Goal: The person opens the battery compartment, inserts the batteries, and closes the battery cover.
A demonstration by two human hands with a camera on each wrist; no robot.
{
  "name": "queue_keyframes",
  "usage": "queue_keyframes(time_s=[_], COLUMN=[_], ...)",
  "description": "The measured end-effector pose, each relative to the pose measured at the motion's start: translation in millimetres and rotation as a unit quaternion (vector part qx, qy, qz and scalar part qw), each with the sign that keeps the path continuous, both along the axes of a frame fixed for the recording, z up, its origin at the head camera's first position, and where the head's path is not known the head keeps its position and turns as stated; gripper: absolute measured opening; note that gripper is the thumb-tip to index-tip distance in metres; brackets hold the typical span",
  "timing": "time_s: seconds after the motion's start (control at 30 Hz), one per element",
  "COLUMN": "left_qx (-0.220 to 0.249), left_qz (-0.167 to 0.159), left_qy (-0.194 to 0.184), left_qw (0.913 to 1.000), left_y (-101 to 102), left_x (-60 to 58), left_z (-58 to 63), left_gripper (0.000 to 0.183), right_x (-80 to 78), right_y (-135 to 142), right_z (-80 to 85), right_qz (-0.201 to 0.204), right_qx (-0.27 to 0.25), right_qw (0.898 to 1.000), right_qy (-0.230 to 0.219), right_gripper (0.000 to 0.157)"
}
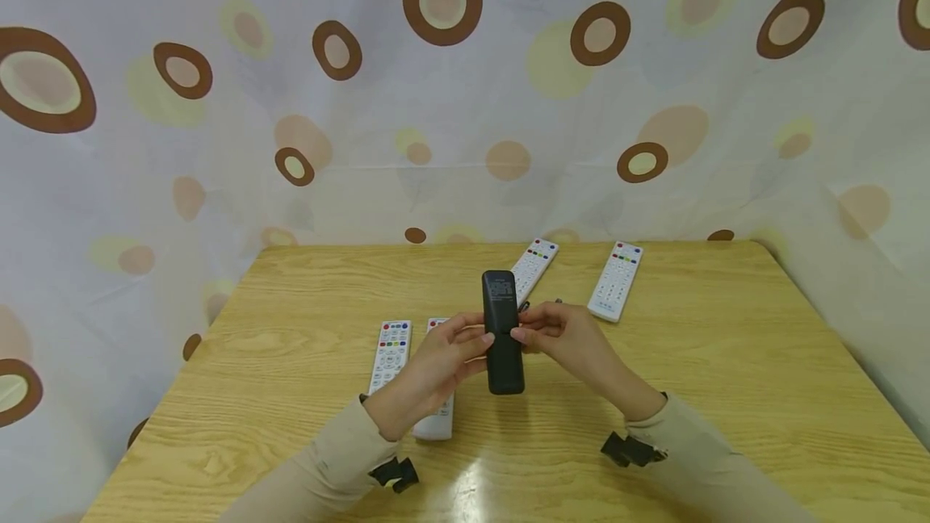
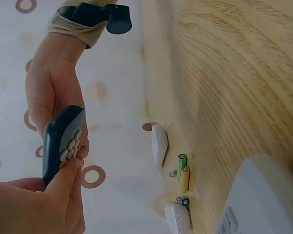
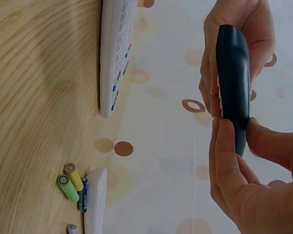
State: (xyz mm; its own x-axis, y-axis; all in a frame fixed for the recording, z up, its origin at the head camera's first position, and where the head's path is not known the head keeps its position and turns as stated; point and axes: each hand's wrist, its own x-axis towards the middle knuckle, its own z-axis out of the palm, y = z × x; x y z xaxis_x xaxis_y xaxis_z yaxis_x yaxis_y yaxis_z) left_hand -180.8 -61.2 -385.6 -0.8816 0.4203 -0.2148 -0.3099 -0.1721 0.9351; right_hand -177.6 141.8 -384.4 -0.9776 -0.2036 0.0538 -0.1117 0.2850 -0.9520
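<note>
A black remote control (image 1: 504, 361) is held up over the table between both hands, its back with printed text turned toward the head camera. My left hand (image 1: 452, 352) grips its left edge, the thumb on the back cover. From the other side my right hand (image 1: 565, 337) pinches the right edge, thumb also on the back. Light-coloured buttons show along the front of the remote (image 2: 59, 141) in the left wrist view. Seen from the right wrist, the remote (image 3: 234, 78) stands edge-on, the fingers of both hands partly covering its button side.
Two white remotes lie at the left, one (image 1: 392, 349) beside another (image 1: 434, 424) partly behind my left hand. Farther back lie a white remote (image 1: 536, 265) and another (image 1: 616, 281). Near them are a green battery (image 3: 67, 187), a yellow battery (image 3: 74, 176) and a blue battery (image 3: 83, 195).
</note>
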Motion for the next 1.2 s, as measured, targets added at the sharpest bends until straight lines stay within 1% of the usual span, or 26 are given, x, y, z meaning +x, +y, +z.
queue_keyframes(time_s=[0.07, 0.2, 0.37, 0.5, 0.6, 0.77, 0.9, 1.07, 1.2], left_qx=[-0.005, -0.021, -0.049, -0.058, -0.057, -0.059, -0.060, -0.057, -0.052], left_qz=[-0.012, -0.036, -0.053, -0.053, -0.049, -0.044, -0.040, -0.039, -0.036], left_qy=[0.006, 0.025, 0.042, 0.041, 0.039, 0.039, 0.031, 0.028, 0.026], left_qw=[0.9999, 0.9988, 0.9965, 0.9961, 0.9964, 0.9965, 0.9969, 0.9972, 0.9976], left_y=[-1.0, -3.2, -5.3, -6.0, -6.6, -7.4, -6.9, -6.8, -7.3], left_x=[-0.6, -2.5, -3.9, -3.4, -2.8, -2.3, -2.4, -2.8, -3.0], left_z=[0.2, 0.7, 1.5, 1.6, 1.0, 0.0, -0.5, 0.0, 0.6], left_gripper=[0.040, 0.041, 0.041, 0.041, 0.041, 0.041, 0.040, 0.040, 0.041], right_x=[-0.5, -0.9, -1.3, -2.8, -4.4, -6.7, -6.2, -5.0, -4.4], right_y=[0.4, 0.9, 1.9, 4.5, 7.7, 12.5, 15.3, 15.8, 16.6], right_z=[-0.2, 1.5, 3.7, 3.5, 3.0, 2.5, 2.8, 3.0, 4.3], right_qz=[0.003, 0.004, 0.010, 0.030, 0.052, 0.082, 0.093, 0.082, 0.056], right_qx=[-0.010, -0.011, -0.018, -0.027, -0.025, 0.004, 0.021, 0.013, -0.009], right_qw=[1.000, 1.000, 1.000, 0.999, 0.998, 0.996, 0.995, 0.996, 0.997], right_qy=[-0.006, -0.009, -0.010, -0.013, -0.005, 0.017, 0.028, 0.041, 0.058], right_gripper=[0.026, 0.026, 0.026, 0.024, 0.024, 0.023, 0.024, 0.026, 0.026])
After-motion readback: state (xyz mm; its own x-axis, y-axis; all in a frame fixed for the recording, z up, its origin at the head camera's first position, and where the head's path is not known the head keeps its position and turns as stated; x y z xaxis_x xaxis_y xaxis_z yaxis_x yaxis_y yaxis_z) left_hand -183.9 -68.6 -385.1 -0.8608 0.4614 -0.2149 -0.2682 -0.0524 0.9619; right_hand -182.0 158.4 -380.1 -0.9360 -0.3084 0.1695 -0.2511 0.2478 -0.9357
